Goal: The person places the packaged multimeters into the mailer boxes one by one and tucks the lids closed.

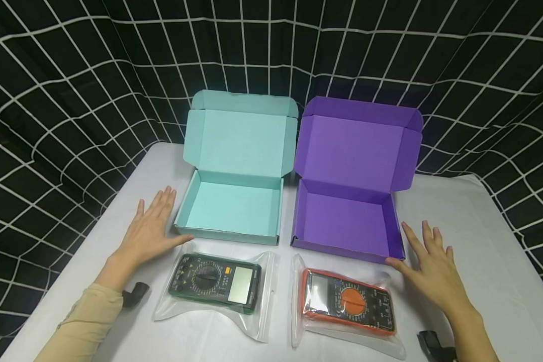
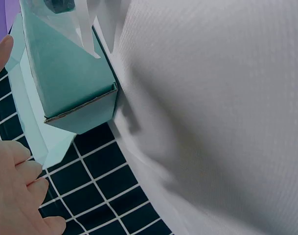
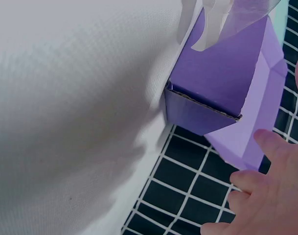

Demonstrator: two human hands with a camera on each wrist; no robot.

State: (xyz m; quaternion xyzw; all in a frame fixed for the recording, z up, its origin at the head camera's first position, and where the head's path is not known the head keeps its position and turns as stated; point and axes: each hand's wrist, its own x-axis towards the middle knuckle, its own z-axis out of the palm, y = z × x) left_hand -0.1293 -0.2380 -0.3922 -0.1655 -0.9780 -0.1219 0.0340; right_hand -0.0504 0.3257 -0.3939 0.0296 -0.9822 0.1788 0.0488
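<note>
My left hand [image 1: 148,233] is spread with straight fingers at the left side of an open teal cardboard box [image 1: 235,233], its thumb overlapping the front left corner in the head view. At the front right corner of an open purple cardboard box [image 1: 344,251], my right hand [image 1: 431,271] spreads its fingers, holding nothing. In front of the teal box lies a green-edged black multimeter [image 1: 214,281] inside a clear zip bag [image 1: 266,296]. An orange multimeter [image 1: 348,301] in another clear bag [image 1: 297,322] lies before the purple box. Both boxes have raised lids and bare insides.
A white cloth covers the table [image 1: 452,206]. Black fabric with a white grid [image 1: 271,45] hangs behind and along both sides. Small dark wrist-worn devices show beside the left wrist [image 1: 136,295] and the right wrist [image 1: 434,347].
</note>
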